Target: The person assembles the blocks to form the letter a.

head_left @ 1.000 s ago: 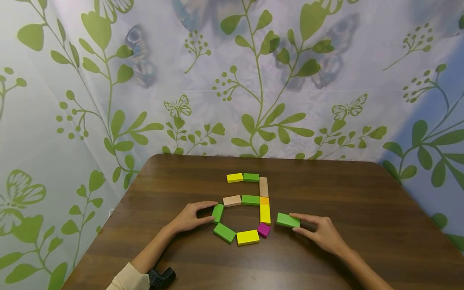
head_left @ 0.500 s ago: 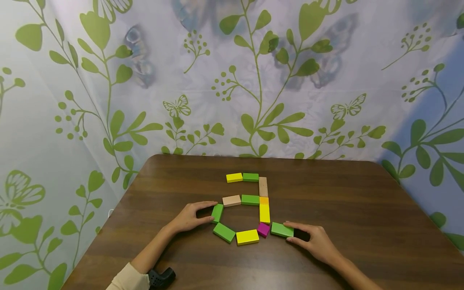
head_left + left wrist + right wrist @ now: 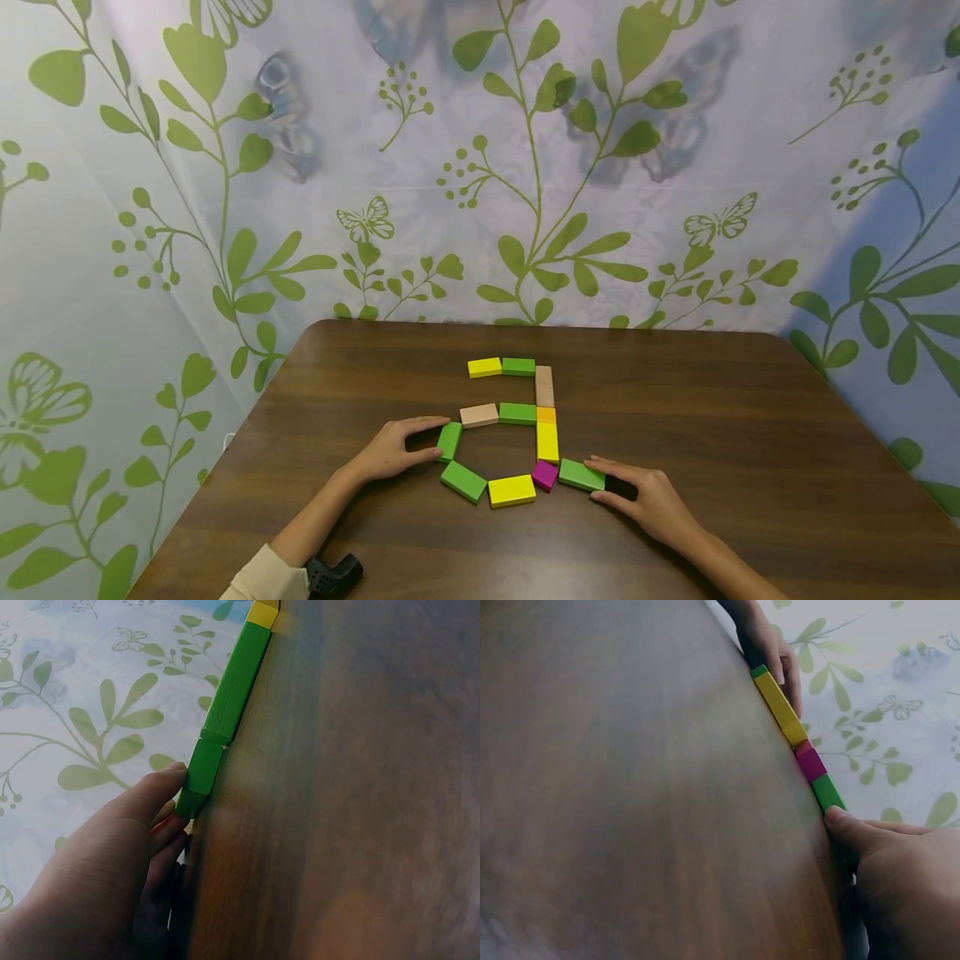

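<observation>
Wooden blocks lie end to end on the table in a figure like a lowercase "a". At its left side my left hand (image 3: 397, 448) holds a slanted green block (image 3: 450, 442), index finger at the far end, thumb near the lower end. My right hand (image 3: 648, 496) pinches another green block (image 3: 582, 474) between thumb and fingers. That block lies right beside the small purple block (image 3: 545, 475) at the lower right corner. In the right wrist view, the thumb (image 3: 840, 817) presses the green block's near end. Below the left hand's block sits a third green block (image 3: 463, 481).
A yellow block (image 3: 512, 491) forms the bottom; another yellow block (image 3: 547, 440) with an orange block (image 3: 546, 414) and a plain wood block (image 3: 544, 387) form the right side. The brown table (image 3: 675, 375) meets a leaf-patterned curtain (image 3: 420, 250). A black device (image 3: 333, 575) is by the left wrist.
My right hand has brought its green block left and toward me, from beside the yellow block to beside the purple one. Over the last half second it shifts only slightly. The left hand stays put.
</observation>
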Demonstrator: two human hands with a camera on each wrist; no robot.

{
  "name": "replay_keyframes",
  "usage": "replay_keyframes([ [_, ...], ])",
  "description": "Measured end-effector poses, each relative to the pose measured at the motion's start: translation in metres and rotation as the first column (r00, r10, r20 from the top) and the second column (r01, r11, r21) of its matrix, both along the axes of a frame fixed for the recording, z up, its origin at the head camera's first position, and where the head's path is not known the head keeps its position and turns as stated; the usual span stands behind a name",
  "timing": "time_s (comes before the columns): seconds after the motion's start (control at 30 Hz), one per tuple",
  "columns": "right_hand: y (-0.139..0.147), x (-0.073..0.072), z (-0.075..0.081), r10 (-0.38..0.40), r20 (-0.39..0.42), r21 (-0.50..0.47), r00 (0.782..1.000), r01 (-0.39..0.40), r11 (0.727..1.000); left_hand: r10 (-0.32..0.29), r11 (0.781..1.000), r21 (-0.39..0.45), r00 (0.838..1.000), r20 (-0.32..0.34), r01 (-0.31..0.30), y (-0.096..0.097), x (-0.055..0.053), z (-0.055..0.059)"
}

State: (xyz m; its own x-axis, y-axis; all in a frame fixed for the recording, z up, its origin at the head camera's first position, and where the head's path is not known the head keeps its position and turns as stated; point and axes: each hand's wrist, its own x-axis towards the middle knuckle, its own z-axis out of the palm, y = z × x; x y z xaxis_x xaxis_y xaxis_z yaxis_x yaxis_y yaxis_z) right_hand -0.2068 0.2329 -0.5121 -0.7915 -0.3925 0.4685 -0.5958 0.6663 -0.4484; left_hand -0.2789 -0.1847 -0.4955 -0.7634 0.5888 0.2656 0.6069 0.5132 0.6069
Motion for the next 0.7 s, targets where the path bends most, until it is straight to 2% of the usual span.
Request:
replay_keyframes([
  [0.37, -0.0003, -0.0025, -0.0012, 0.040, -0.050, 0.009, 0.998, -0.039, 0.999, 0.006, 1.000, 0.003, 1.000, 0.004, -0.006, -0.0011, -0.0002, -0.0002],
  [0.7, -0.0002, -0.0029, 0.0003, 0.042, -0.032, 0.000, 0.999, -0.042, 0.999, -0.005, 1.000, -0.003, 1.000, -0.013, 0.005, -0.0023, -0.0025, -0.0011],
])
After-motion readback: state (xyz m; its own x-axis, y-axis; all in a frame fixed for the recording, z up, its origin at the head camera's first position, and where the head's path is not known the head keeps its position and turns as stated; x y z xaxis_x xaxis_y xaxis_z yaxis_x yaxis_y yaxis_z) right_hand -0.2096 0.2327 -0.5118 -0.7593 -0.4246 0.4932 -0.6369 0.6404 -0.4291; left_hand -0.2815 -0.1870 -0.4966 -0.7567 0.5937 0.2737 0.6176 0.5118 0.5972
